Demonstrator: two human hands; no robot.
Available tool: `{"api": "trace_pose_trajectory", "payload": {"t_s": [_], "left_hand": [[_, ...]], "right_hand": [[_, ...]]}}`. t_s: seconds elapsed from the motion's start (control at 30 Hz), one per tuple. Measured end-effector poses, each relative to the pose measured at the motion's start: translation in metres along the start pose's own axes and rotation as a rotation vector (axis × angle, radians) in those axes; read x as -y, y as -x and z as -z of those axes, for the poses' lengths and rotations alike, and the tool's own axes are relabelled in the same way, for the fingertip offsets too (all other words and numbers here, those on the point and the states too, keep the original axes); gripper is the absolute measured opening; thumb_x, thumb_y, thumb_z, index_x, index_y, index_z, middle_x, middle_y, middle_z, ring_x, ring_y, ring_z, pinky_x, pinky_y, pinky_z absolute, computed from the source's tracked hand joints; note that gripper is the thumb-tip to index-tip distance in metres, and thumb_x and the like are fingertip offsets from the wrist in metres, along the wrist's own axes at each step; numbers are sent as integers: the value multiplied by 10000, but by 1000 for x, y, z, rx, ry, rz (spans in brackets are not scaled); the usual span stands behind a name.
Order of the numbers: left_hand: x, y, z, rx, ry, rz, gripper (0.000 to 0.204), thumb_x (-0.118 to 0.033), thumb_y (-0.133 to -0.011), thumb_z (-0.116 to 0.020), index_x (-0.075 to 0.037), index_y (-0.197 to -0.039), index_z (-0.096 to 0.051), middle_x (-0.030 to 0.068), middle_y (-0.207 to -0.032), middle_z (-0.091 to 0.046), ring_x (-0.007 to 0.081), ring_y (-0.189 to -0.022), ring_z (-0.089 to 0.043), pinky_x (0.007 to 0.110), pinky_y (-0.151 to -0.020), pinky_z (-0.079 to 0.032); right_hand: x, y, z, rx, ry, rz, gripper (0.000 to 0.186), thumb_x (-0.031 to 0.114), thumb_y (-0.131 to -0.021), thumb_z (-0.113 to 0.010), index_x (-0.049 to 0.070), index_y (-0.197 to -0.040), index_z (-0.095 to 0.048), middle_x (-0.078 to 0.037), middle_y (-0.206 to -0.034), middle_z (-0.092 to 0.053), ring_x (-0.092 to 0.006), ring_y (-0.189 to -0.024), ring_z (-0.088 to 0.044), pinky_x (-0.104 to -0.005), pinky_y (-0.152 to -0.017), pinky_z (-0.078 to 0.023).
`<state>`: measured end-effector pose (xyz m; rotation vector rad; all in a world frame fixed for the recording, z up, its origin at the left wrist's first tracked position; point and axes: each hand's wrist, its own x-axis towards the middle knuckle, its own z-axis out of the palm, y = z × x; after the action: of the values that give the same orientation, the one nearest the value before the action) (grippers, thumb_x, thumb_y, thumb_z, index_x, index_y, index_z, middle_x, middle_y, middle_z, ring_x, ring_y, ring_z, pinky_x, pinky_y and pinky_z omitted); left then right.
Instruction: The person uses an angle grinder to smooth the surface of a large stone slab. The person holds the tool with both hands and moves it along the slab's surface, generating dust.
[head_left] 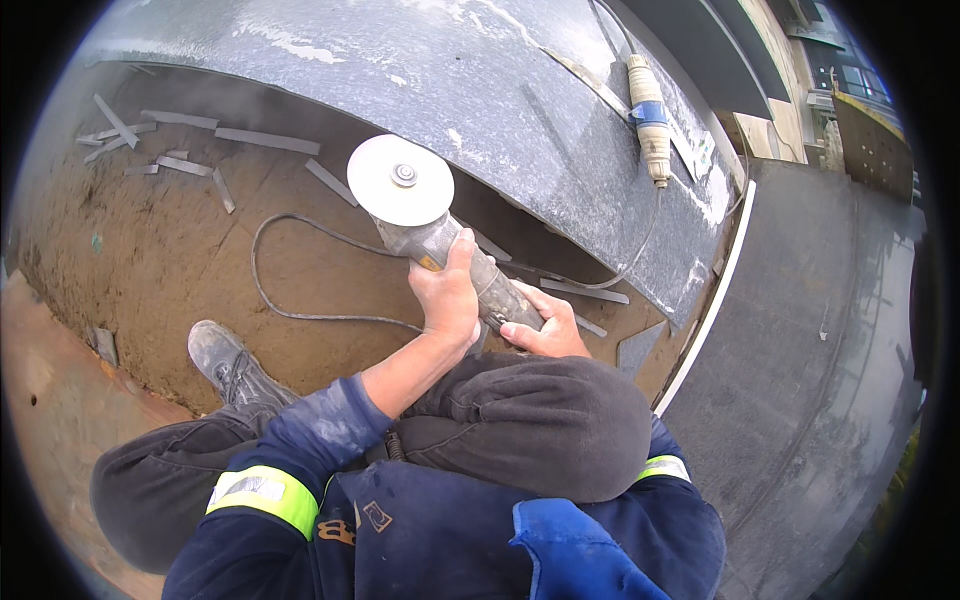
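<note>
Both my hands are wrapped round a dusty grey angle grinder (491,283), held at a slant above my bent knee. My left hand (446,300) grips it near the head, with the thumb lying along the body. Farther back, my right hand (547,325) closes round the rear of the handle. A pale, flat cutting disc (400,181) faces up at the tool's far end, beside the edge of a grey stone slab (450,80). Whether the disc is turning I cannot tell. The disc and the tool's head cover a bit of the slab's edge.
A power cable (262,262) loops over the brown ground on the left. On the slab lies a cream and blue plug connector (648,115). Several thin stone strips (266,139) are scattered below the slab. A white edge strip (712,290) borders the dark paving at right.
</note>
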<state>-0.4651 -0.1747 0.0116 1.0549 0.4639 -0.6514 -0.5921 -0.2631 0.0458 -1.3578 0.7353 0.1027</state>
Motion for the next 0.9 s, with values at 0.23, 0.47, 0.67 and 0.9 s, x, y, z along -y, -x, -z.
{"api": "trace_pose_trajectory", "payload": {"t_s": [0.23, 0.47, 0.67, 0.9], "left_hand": [[5, 1, -2, -10, -12, -23, 302, -183, -942, -717, -26, -1128, -537, 98, -936, -629, 218, -745, -673, 363, -679, -584], [0, -4, -3, -26, 6, -19, 286, -182, -942, -717, -29, -1113, -547, 93, -923, -632, 214, -727, -669, 362, -673, -581], [-1, -11, -1, -24, 22, -39, 282, -182, -938, -718, -36, -1111, -550, 91, -920, -633, 211, -725, -668, 358, -666, -576], [-7, -16, -1, -27, 38, -47, 265, -178, -933, -718, -29, -1094, -568, 88, -909, -634, 211, -724, -669, 358, -665, -576]], "right_hand": [[-4, 0, 5, 3, 27, 28, 624, 154, -810, -771, -24, -1378, -583, -94, -1189, -677, -139, -1044, -617, -301, -910, -491], [3, -7, 4, 45, 16, -36, 616, 147, -812, -774, -21, -1374, -585, -94, -1182, -678, -144, -1057, -615, -303, -927, -486], [4, -14, 1, 49, 29, 11, 611, 145, -817, -780, -24, -1370, -583, -94, -1191, -675, -146, -1075, -610, -306, -943, -481], [5, -21, -2, 53, 49, 67, 613, 139, -826, -780, -31, -1377, -574, -104, -1234, -668, -156, -1127, -602, -310, -994, -462]]}}
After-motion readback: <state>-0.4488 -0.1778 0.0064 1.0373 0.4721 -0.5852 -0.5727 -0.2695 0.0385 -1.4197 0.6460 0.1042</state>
